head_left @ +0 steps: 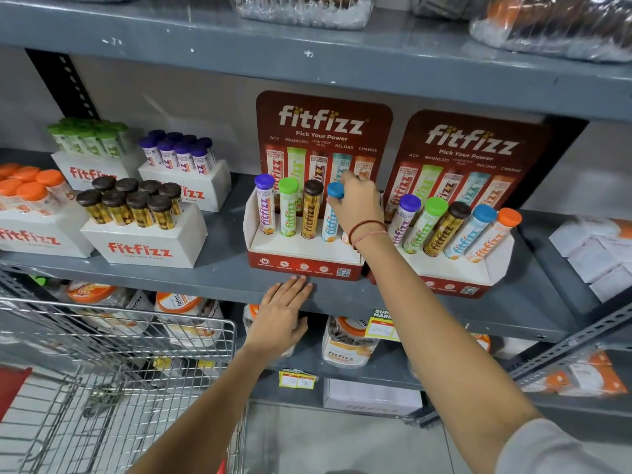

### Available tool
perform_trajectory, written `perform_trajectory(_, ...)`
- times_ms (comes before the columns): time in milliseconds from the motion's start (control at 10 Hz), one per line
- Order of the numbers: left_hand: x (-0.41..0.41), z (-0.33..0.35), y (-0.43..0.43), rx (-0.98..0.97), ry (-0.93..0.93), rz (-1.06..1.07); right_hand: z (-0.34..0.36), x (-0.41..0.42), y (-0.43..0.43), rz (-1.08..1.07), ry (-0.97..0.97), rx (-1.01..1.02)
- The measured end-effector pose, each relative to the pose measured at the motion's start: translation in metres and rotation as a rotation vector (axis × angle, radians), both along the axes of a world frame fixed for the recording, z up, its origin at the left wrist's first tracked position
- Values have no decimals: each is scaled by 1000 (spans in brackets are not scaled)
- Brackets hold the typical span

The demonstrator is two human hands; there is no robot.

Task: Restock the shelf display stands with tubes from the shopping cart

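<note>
The blue-capped tube stands in the fourth slot of the left display stand, which sits near the front edge of the grey shelf. The right hand reaches in from the front with its fingers curled around the top of this tube, fingertips pinching at the blue cap; the wrist carries a red thread band. An orange tube behind the wrist is mostly hidden. In the same stand, to the left, stand a purple-capped tube, a green-capped tube and a brown-capped tube, all upright.

The left hand lies flat, fingers straight and close together, fingertips touching the shelf's front edge just below the stand; it holds nothing.

The right display stand, beside the first, holds five tilted tubes, capped purple, green, brown, blue and orange. Toward the shelf's left end, white boxes hold clusters of brown-, purple-, green- and orange-capped tubes. The wire shopping cart stands at lower left.
</note>
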State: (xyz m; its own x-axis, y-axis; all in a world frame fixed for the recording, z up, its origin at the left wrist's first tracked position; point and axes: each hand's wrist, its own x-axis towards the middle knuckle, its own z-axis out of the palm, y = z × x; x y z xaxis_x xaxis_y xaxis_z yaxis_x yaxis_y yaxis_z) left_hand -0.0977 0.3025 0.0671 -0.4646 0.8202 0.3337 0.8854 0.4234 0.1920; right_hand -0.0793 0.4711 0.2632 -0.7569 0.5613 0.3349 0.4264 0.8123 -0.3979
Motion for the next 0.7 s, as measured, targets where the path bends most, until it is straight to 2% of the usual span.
perform_trajectory(100, -4, 14, 1, -25, -60, 7, -7, 14, -4, 16, 91, 64)
perform_trajectory(200, -9, 42, 4, 8, -178, 16, -9, 33, -7, 39, 157, 116)
perform_trajectory(300, -12, 85, 6, 71, -207, -41, -3, 60, -11, 93, 238, 120)
perform_trajectory(500, 5, 215, 17, 287, -88, -246, 47, 140, -25, 127, 487, 134)
perform_trajectory(600, 17, 293, 26, 474, 120, -368, 83, 189, -34, 136, 678, 149)
perform_trajectory(700, 31, 359, 39, 621, 269, -445, 109, 228, -33, 97, 786, 41)
